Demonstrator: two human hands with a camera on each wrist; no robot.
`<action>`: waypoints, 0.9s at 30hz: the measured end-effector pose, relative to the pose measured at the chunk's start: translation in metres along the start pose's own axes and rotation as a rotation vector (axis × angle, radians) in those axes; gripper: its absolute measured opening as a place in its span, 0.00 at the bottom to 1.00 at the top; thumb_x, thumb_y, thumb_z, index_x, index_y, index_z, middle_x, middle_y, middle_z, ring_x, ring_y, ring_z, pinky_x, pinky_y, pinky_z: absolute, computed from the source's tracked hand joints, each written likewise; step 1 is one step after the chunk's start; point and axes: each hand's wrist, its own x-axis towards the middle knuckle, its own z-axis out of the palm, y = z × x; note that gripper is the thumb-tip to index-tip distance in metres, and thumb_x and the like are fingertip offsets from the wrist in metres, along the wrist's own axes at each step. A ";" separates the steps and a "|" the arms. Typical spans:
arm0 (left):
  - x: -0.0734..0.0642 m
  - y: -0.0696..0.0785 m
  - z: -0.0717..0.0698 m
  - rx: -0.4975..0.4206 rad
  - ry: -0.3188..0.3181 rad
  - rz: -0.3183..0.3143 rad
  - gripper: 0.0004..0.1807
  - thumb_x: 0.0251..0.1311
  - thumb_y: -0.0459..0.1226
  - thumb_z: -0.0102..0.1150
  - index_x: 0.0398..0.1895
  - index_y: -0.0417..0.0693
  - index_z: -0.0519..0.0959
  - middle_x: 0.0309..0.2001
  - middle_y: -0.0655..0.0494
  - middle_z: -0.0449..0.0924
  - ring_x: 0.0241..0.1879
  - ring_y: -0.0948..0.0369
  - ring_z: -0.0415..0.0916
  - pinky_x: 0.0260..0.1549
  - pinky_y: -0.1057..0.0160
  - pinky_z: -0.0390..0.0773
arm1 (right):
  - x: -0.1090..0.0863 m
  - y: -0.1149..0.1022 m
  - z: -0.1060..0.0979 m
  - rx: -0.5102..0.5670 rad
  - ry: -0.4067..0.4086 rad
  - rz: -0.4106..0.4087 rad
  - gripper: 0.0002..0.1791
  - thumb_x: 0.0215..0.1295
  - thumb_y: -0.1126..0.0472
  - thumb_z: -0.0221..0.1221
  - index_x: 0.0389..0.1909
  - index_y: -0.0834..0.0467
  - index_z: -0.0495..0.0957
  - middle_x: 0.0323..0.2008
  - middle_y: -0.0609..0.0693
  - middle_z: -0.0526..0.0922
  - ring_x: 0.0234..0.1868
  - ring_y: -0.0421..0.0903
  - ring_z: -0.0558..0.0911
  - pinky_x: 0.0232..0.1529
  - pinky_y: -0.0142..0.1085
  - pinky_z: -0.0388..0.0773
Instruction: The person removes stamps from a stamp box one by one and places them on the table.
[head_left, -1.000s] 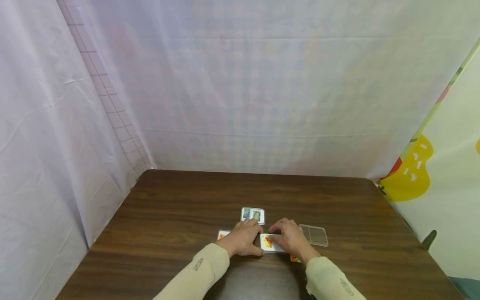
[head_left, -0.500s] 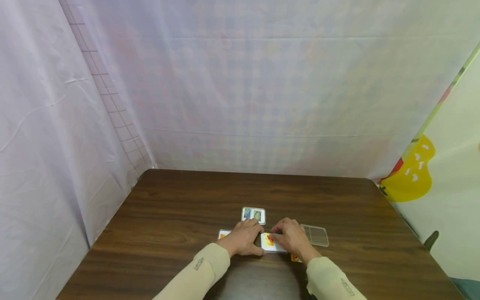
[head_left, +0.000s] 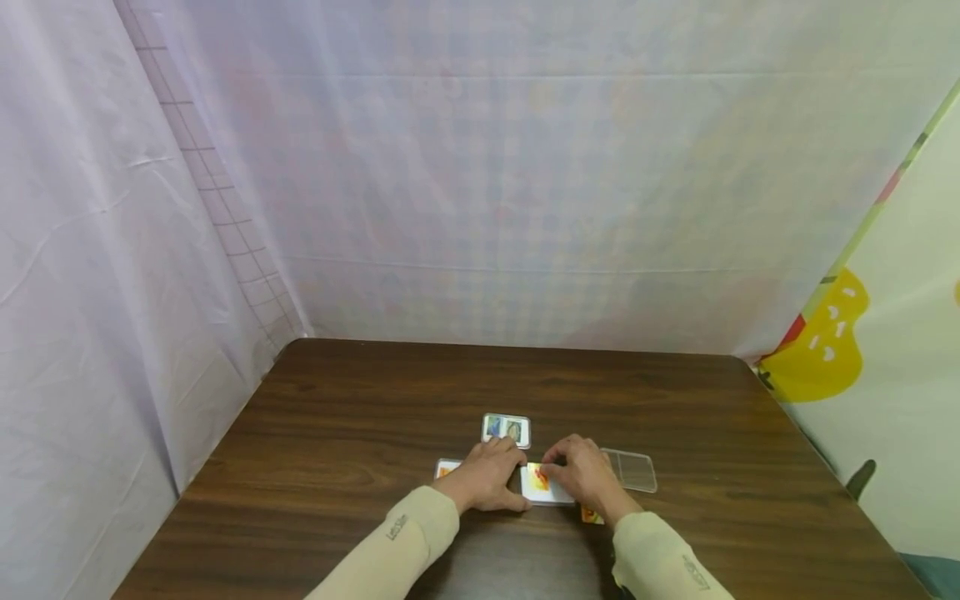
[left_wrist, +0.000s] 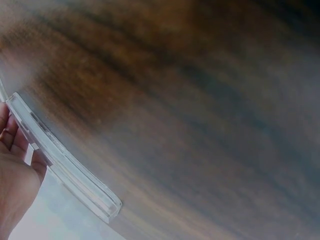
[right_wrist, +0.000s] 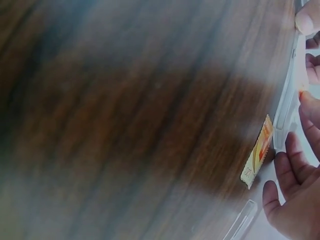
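In the head view a clear case half with a white insert (head_left: pixel 556 495) lies before me. My left hand (head_left: pixel 491 475) grips its left end, thumb at the near corner and forefinger at the far one. My right hand (head_left: pixel 585 473) pinches an orange-and-yellow stamp (head_left: pixel 537 477) over the insert's left part. Only an orange edge of this stamp shows in the right wrist view, by the thumb tip (right_wrist: pixel 311 106). A second stamp (right_wrist: pixel 257 154), with perforated edges, lies on the table in front of the case.
Behind the hands lies a case with two bluish stamps (head_left: pixel 508 428). Another case (left_wrist: pixel 65 157) is partly hidden under my left wrist. A transparent lid (head_left: pixel 636 472) lies right of my right hand. The brown table (head_left: pixel 375 392) ends at white curtains.
The pinched stamp has shifted slightly away from me over the insert, and my right thumb and forefinger have drawn closer together. My left hand stays in place.
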 end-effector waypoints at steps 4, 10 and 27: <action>-0.001 0.001 -0.002 -0.005 -0.002 0.002 0.32 0.51 0.59 0.69 0.55 0.53 0.76 0.50 0.62 0.70 0.51 0.62 0.67 0.54 0.60 0.69 | 0.001 0.000 -0.002 0.047 -0.003 0.026 0.04 0.56 0.59 0.70 0.26 0.50 0.84 0.40 0.50 0.81 0.47 0.55 0.78 0.50 0.55 0.70; -0.001 0.002 -0.003 -0.011 0.006 0.004 0.32 0.50 0.59 0.70 0.55 0.53 0.76 0.50 0.62 0.70 0.51 0.62 0.67 0.54 0.60 0.69 | 0.002 0.000 -0.005 0.158 -0.027 0.077 0.03 0.58 0.61 0.69 0.27 0.52 0.84 0.38 0.49 0.81 0.42 0.49 0.77 0.45 0.46 0.73; 0.001 0.000 0.000 -0.015 0.002 0.000 0.32 0.51 0.59 0.69 0.55 0.54 0.76 0.50 0.63 0.70 0.52 0.62 0.67 0.56 0.59 0.68 | 0.002 0.002 -0.011 0.261 -0.086 0.132 0.03 0.59 0.61 0.68 0.28 0.52 0.84 0.36 0.46 0.82 0.37 0.44 0.75 0.39 0.39 0.70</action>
